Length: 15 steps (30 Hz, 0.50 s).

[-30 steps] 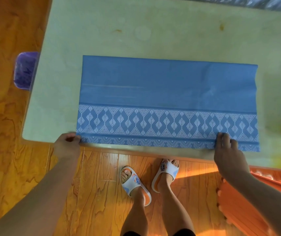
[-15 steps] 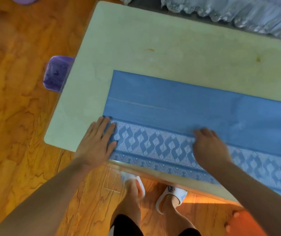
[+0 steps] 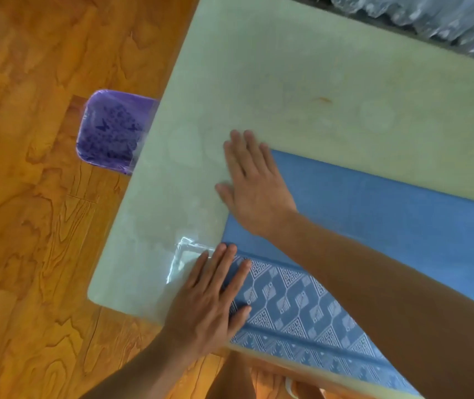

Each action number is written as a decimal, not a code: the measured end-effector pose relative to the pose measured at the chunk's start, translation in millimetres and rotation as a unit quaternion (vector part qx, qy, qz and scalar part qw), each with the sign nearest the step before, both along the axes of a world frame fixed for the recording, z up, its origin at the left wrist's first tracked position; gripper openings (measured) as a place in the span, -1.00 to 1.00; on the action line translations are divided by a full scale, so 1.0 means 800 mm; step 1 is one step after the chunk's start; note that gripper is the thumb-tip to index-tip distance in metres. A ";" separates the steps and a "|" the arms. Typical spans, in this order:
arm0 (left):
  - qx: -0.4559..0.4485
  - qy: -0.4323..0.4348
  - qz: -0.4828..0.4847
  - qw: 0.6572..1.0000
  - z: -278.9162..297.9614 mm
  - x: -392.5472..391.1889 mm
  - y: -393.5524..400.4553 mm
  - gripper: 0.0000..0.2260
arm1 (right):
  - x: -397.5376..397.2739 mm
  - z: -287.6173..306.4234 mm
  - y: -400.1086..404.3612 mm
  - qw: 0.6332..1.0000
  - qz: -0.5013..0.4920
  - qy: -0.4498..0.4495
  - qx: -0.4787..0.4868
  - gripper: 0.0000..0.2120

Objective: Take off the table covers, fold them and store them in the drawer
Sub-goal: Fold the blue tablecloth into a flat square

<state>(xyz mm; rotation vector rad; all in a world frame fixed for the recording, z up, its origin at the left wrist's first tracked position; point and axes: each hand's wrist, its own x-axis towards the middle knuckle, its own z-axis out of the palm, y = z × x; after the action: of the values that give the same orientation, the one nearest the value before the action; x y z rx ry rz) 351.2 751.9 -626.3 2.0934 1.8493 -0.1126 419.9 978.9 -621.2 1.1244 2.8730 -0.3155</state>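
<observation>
A blue table cover [image 3: 397, 226], folded into a long strip with a white patterned band along its near side, lies flat on the pale green table [image 3: 302, 82]. My left hand [image 3: 210, 300] lies flat with straight fingers on the cover's near left corner, partly on a clear plastic edge [image 3: 184, 254]. My right hand [image 3: 253, 180] reaches across, palm down and fingers straight, resting on the far left corner of the cover and the tabletop beside it.
A purple bin [image 3: 112, 131] lined with plastic stands on the wooden floor [image 3: 28, 226] by the table's left edge. Grey frilled fabric [image 3: 445, 21] runs past the table's far edge. My legs show below the near edge.
My right hand has moved from the patterned band across to the cover's far left corner. My left hand stays flat at the near left corner. The view has swung left.
</observation>
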 end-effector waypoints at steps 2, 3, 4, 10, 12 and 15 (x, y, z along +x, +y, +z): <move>0.013 -0.002 0.001 1.000 -0.002 0.001 -0.001 -0.30 | -0.009 -0.010 -0.021 0.996 0.076 -0.028 0.031 -0.31; 0.017 -0.003 0.000 1.000 -0.002 0.001 -0.001 -0.30 | -0.013 -0.015 -0.019 0.995 0.085 -0.035 0.044 -0.32; 0.020 -0.003 -0.001 1.000 -0.003 0.000 -0.001 -0.30 | -0.020 -0.019 -0.005 0.996 0.065 -0.036 0.056 -0.32; 0.014 -0.004 -0.009 1.000 -0.006 0.000 -0.002 -0.28 | -0.055 -0.023 0.097 0.996 -0.037 -0.053 0.062 -0.33; 0.008 -0.003 -0.008 1.000 -0.004 -0.002 -0.001 -0.28 | -0.055 -0.021 0.106 0.996 -0.058 -0.041 0.061 -0.32; -0.028 -0.006 -0.014 0.999 0.007 0.001 0.006 -0.30 | -0.057 -0.011 0.135 0.989 -0.116 -0.019 0.086 -0.35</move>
<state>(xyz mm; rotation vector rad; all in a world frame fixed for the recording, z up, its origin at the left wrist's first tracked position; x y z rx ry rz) 351.6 756.3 -620.6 2.0784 1.7890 -0.1560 374.6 1086.9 -630.2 1.4796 2.7818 -0.0524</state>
